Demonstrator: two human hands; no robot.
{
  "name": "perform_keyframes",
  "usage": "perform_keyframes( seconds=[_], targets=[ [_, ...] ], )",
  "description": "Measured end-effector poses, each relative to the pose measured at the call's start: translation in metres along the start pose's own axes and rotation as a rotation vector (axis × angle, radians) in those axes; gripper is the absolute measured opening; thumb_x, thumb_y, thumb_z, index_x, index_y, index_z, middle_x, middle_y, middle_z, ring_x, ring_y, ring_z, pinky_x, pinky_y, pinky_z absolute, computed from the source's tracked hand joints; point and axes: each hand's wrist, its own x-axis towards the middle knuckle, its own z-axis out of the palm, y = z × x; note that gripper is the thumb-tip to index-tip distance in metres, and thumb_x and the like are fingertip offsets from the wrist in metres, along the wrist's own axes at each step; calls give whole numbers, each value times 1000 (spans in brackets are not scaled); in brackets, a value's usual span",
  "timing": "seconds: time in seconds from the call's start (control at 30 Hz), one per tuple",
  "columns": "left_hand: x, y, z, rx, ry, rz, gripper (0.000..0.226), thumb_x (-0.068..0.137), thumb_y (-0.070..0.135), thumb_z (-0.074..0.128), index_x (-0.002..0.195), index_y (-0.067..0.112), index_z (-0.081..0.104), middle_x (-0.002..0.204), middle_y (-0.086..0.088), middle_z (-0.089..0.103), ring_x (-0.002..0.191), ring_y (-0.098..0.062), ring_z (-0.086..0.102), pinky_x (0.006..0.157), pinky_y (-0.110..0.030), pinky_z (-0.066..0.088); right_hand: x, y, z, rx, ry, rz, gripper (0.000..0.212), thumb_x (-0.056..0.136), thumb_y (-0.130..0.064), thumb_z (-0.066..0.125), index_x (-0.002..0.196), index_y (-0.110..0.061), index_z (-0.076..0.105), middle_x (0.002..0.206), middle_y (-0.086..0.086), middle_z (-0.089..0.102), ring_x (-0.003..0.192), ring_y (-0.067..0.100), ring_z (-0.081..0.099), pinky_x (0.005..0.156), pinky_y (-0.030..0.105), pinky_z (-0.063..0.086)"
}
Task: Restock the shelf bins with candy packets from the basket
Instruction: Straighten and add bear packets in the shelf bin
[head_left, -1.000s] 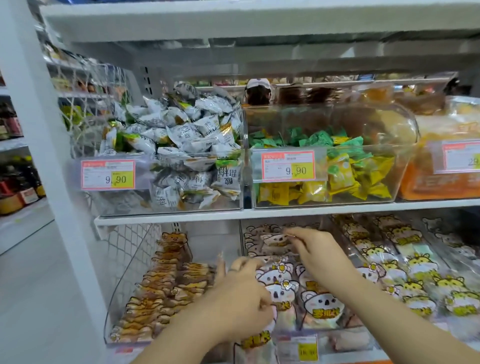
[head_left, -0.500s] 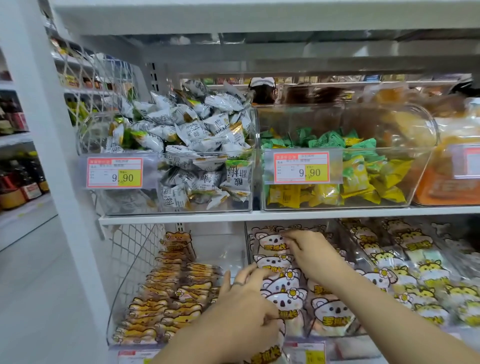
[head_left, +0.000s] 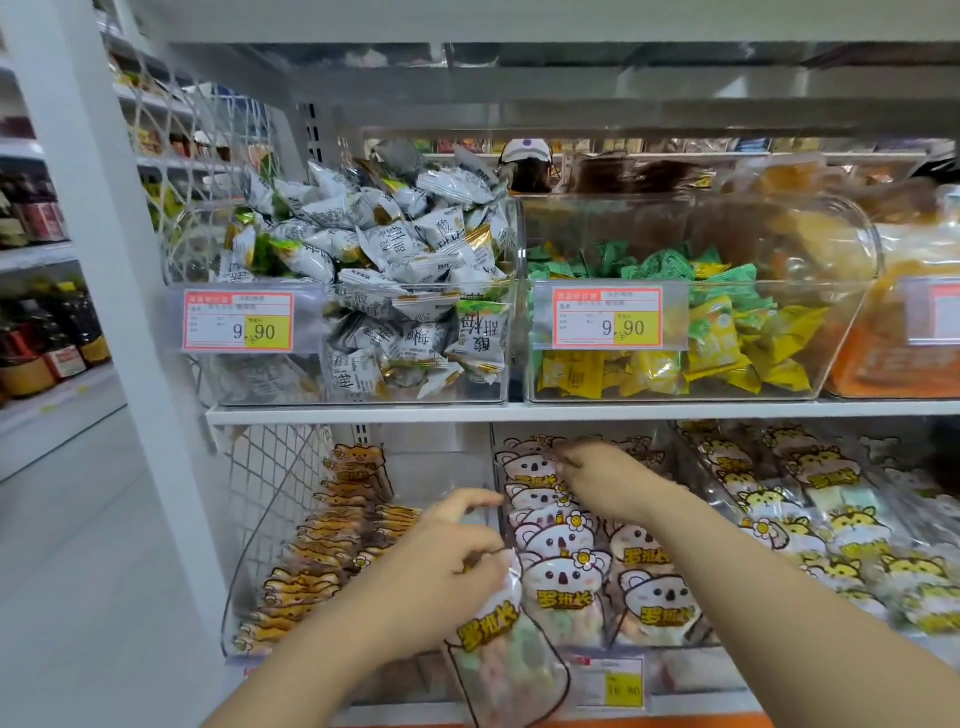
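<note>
The right hand (head_left: 602, 483) has reached deeper, fingers curled on the rear packets (head_left: 524, 463) — making room, I'd say — while the left hand (head_left: 441, 582) pinches a packet (head_left: 498, 654) hanging just below its fingers, at the bin (head_left: 685, 675) front.

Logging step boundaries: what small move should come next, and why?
Probably slot the clear koala-printed candy packet into the front of the koala packet row: the left hand grips it just before that row, while the right hand reaches the row's back.
</note>
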Motion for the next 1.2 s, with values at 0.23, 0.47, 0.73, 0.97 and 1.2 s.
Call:
perform_keyframes(
  seconds=[0.23,0.47,0.73,0.97,1.2],
  targets=[
    [-7,-12,-11,-84,122,-74,38,104,35,46,72,13,44,66,1,44,58,-9,39,60,-30,32,0,-2,8,57,-57,28,39,108,-20,38,142,-9,52,138,12,57,126,25,52,97,24,42],
    [-12,-22,-12,-114,193,-111,41,103,37,46,66,20,40,59,6,43,55,-8,40,58,-29,34,-2,11,15,154,289,19,34,105,-15,41,134,-12,59,131,16,64,120,34,58,93,31,45],
    [-12,-24,-11,-147,195,-109,41,104,36,47,68,18,41,62,4,44,57,-9,41,59,-30,35,2,9,15,55,230,68,30,105,-13,39,129,-7,57,126,19,63,115,36,58,90,33,46],
    [-9,-30,-13,-155,203,-108,42,103,37,47,66,20,41,61,5,44,57,-9,42,61,-31,36,4,-6,8,54,-29,124,41,107,-14,33,144,-3,45,149,19,47,131,30,50,101,29,38],
    [-9,-28,-13,-133,242,-112,42,104,38,45,66,21,42,58,7,44,55,-5,41,58,-27,35,-6,8,16,376,-29,163,35,102,-25,46,136,-16,46,122,9,59,107,26,59,91,34,43]
  ],
)
